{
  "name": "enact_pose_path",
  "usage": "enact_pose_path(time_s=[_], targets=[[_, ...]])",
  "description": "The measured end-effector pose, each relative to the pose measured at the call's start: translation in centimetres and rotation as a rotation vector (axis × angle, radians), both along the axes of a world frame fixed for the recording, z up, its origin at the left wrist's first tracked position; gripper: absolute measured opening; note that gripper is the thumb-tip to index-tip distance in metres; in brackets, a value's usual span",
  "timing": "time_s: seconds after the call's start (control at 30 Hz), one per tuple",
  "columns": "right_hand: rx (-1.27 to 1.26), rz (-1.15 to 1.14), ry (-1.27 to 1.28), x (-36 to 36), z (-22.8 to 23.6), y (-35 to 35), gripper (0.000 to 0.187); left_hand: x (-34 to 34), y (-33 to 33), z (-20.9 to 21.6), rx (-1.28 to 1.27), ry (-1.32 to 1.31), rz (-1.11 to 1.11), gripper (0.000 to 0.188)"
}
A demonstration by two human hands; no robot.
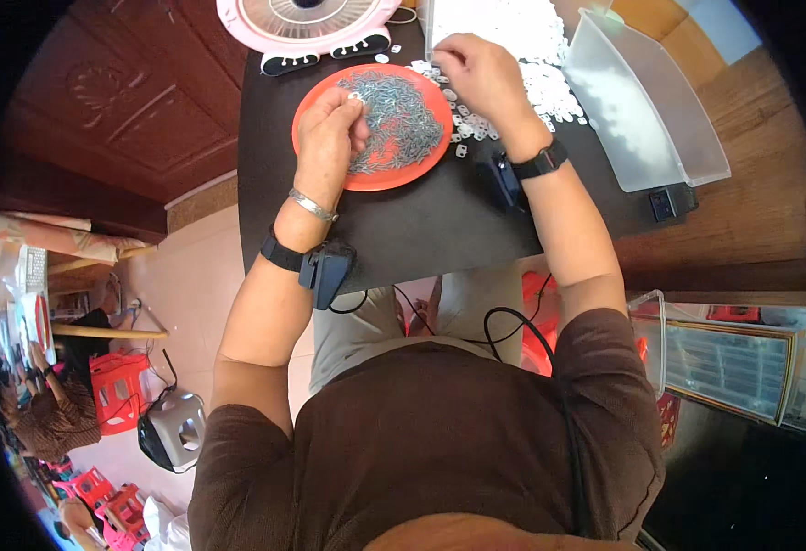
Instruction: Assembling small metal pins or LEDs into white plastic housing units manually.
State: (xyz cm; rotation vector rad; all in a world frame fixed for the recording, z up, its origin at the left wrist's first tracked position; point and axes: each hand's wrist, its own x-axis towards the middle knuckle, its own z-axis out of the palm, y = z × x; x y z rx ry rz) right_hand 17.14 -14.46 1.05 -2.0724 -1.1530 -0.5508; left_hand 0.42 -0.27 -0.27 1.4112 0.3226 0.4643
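Note:
My left hand (328, 129) is over the left part of a round orange-red plate (383, 181), its fingers closed. Between its thumb and forefinger shows a small white plastic piece (355, 95). Many small grey screws (403, 119) lie heaped on the plate. To the right of the plate, my right hand (484, 78) is above the near edge of a spread of small white plastic pieces with holes (550, 89). Its fingers are curled together, with the fingertips close to several loose pieces. What they pinch, if anything, is too small to make out.
A pink fan (307, 23) stands on the dark table (403, 230) at the back left. A translucent bin (642, 119) lies at the right, beside a small black box (669, 204). Black cables (513, 317) hang near my lap. Another person (54, 413) sits far left.

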Motion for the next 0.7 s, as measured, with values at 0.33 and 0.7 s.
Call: enact_pose_path(time_s=[0.33, 0.7], targets=[[-0.402, -0.189, 0.289, 6.1, -2.0, -2.7, 0.021, -0.2, -0.2, 0.5, -0.008, 0.044, 0.026, 0.014], [-0.587, -0.177, 0.230, 5.4, -1.2, -2.7, 0.016, -0.1, -0.1, -0.1, 0.022, 0.035, -0.003, 0.015]])
